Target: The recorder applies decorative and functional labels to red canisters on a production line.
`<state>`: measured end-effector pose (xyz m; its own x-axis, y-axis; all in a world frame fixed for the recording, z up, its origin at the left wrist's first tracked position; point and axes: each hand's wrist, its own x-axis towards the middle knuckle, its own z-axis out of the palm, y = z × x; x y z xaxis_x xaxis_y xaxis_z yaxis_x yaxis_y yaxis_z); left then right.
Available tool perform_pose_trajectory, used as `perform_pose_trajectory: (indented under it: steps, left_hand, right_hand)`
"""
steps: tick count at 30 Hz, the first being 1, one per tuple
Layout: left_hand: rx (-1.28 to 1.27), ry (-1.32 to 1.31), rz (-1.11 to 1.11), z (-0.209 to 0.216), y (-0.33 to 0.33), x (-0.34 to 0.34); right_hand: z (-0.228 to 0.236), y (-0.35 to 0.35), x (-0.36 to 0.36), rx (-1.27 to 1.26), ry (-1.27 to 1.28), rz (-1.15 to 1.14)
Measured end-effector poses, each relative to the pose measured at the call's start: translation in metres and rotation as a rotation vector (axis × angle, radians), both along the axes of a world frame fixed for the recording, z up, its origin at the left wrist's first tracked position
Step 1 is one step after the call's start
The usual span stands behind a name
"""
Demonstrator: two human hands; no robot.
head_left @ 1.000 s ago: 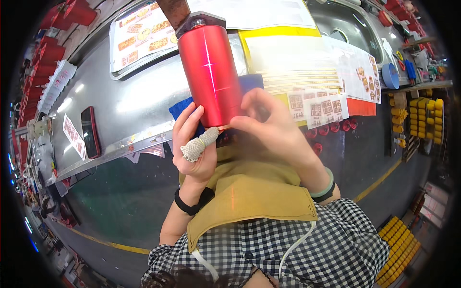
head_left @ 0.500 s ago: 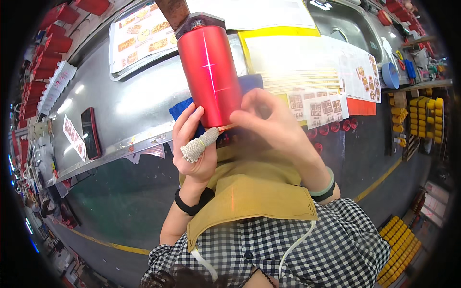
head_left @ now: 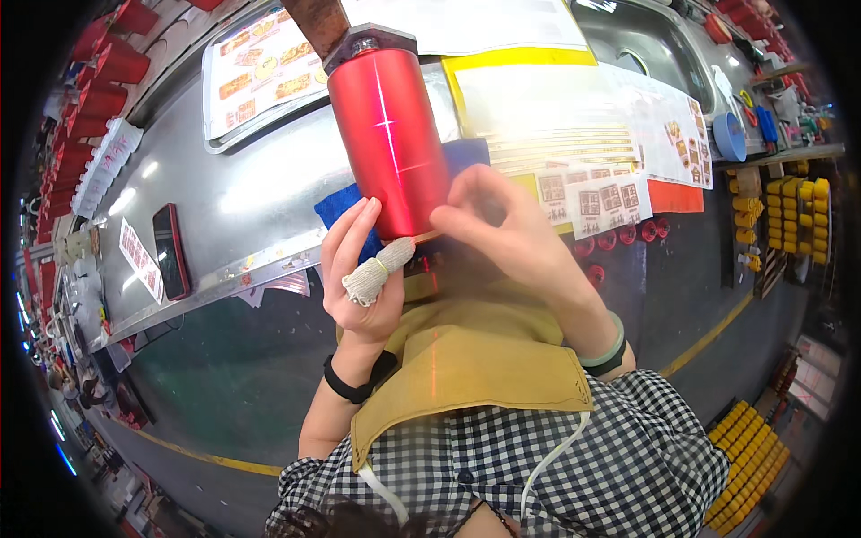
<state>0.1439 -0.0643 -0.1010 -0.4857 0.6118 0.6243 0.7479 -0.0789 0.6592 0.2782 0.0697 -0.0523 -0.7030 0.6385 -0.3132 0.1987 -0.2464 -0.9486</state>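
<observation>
A shiny red metal cylinder (head_left: 384, 125) stretches toward me from a dark angular plate (head_left: 369, 45) on a rusty metal arm (head_left: 318, 22). Thin bright lines of light cross on its surface. My left hand (head_left: 363, 287) is closed around the cylinder's near left end, fingers along its side. A knitted cloth finger cover (head_left: 377, 272), tied with a yellowish band, sits on its thumb. My right hand (head_left: 502, 224) is bent into a pinch, with thumb and forefinger touching the cylinder's near right edge. Whether a small thing lies between those fingertips is hidden.
Beyond the cylinder, a metal worktop holds a tray (head_left: 215, 134) with printed sheets, a phone (head_left: 170, 251), and a blue cloth (head_left: 336, 211). Transfer sheets (head_left: 610, 202) lie on the right, near a sink (head_left: 641, 45) and a blue bowl (head_left: 728, 136). Yellow pieces (head_left: 794, 215) fill a rack.
Both hands keep almost the same places on the cylinder. The left thumb with its cloth cover has shifted very slightly. The whole view has moved a little.
</observation>
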Motion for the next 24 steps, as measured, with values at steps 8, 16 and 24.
perform_pose_trajectory:
  steps: [8,16,24]
  left_hand:
    - [-0.009,-0.003,-0.015,0.001,0.001,-0.001]
    - [-0.010,-0.015,-0.001,0.000,0.001,0.001]
    - [-0.011,0.035,-0.011,0.000,0.001,-0.002]
  right_hand:
    - [0.003,0.007,0.006,0.038,0.017,0.091]
    - [0.006,0.006,0.006,-0.021,-0.009,0.092]
    - [0.011,-0.003,0.009,0.024,0.007,0.072]
